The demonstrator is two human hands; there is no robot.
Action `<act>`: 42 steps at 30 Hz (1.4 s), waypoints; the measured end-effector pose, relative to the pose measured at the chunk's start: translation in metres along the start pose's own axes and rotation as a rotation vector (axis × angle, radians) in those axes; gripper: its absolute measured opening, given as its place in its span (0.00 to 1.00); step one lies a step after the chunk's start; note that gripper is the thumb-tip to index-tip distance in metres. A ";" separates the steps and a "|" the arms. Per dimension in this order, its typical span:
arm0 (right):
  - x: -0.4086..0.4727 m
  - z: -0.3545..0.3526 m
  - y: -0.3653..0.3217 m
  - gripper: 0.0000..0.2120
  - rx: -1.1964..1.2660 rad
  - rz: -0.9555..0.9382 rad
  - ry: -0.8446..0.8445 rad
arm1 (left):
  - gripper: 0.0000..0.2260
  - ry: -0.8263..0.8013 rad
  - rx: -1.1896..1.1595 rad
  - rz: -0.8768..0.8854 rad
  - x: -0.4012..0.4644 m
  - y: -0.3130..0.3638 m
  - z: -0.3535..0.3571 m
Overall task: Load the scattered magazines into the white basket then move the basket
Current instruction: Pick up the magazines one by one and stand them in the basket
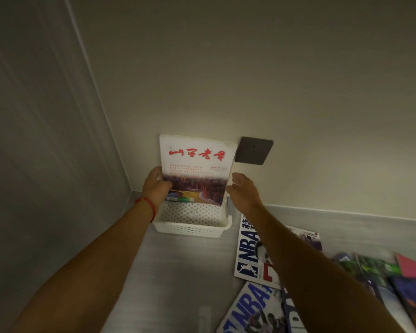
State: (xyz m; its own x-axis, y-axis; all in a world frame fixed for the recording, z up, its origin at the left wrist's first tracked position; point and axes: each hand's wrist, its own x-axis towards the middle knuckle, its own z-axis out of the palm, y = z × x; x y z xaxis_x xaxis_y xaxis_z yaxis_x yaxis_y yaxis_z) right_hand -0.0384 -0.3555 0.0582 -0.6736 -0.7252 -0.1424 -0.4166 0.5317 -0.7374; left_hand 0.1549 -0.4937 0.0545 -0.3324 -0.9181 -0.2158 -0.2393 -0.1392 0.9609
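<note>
Home corner: wall socket (253, 150), magazines (255, 255)

Left hand (155, 186) holds magazine (195, 169) upright in basket (190, 228).

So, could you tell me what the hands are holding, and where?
The left hand grips the red-titled magazine by its left edge; the right hand is open beside it.

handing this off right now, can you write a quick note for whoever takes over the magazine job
Left hand grips the left edge of the white magazine with red title, held upright with its bottom edge in the white basket by the wall.
Right hand is open beside the magazine's right edge.
Done: this one magazine is nearly in.
Left: let it settle, then load the two NBA magazines and the pile of magazines on the right. Then move the basket.
</note>
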 end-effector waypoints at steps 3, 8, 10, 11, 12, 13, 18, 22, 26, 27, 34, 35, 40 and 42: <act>-0.031 -0.013 0.029 0.18 -0.050 -0.063 -0.012 | 0.21 0.145 0.186 0.113 -0.029 -0.001 0.012; -0.107 -0.056 0.106 0.06 0.052 0.021 -0.076 | 0.21 0.016 0.255 0.248 -0.117 -0.023 0.073; -0.139 -0.076 0.141 0.07 0.019 0.015 -0.053 | 0.21 -0.098 0.302 0.240 -0.157 -0.037 0.105; -0.154 -0.087 0.159 0.09 0.010 0.012 -0.014 | 0.21 -0.158 0.329 0.240 -0.176 -0.044 0.121; -0.169 -0.100 0.179 0.10 0.029 0.023 0.023 | 0.20 -0.221 0.345 0.237 -0.196 -0.050 0.139; -0.183 -0.112 0.199 0.11 0.030 0.046 0.043 | 0.20 -0.285 0.355 0.231 -0.216 -0.055 0.156; -0.242 -0.181 0.296 0.12 0.005 0.237 0.147 | 0.22 -0.632 0.497 0.237 -0.294 -0.076 0.244; -0.274 -0.237 0.366 0.12 -0.110 0.315 0.310 | 0.24 -0.841 0.691 0.288 -0.337 -0.096 0.304; -0.292 -0.289 0.436 0.17 -0.170 0.517 0.332 | 0.29 -0.957 0.927 0.346 -0.359 -0.114 0.342; -0.295 -0.300 0.453 0.22 -0.199 0.574 0.298 | 0.30 -0.979 0.983 0.348 -0.362 -0.118 0.348; -0.298 -0.340 0.516 0.42 -0.298 0.789 0.217 | 0.33 -0.937 1.243 0.434 -0.375 -0.131 0.353; -0.298 -0.341 0.518 0.43 -0.332 0.789 0.211 | 0.34 -0.940 1.250 0.440 -0.375 -0.131 0.353; -0.294 -0.350 0.522 0.44 -0.281 0.844 0.213 | 0.33 -0.943 1.245 0.401 -0.376 -0.127 0.355; -0.295 -0.354 0.526 0.37 -0.170 0.799 0.198 | 0.33 -0.935 1.244 0.402 -0.376 -0.127 0.356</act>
State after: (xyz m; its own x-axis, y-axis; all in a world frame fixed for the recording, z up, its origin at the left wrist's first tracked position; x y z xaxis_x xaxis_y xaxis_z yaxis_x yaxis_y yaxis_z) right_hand -0.2750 0.2932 -0.0543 -0.8931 -0.0211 -0.4494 0.1555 0.9229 -0.3522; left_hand -0.0143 0.0013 -0.0477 -0.8557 -0.2162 -0.4702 -0.4049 0.8455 0.3482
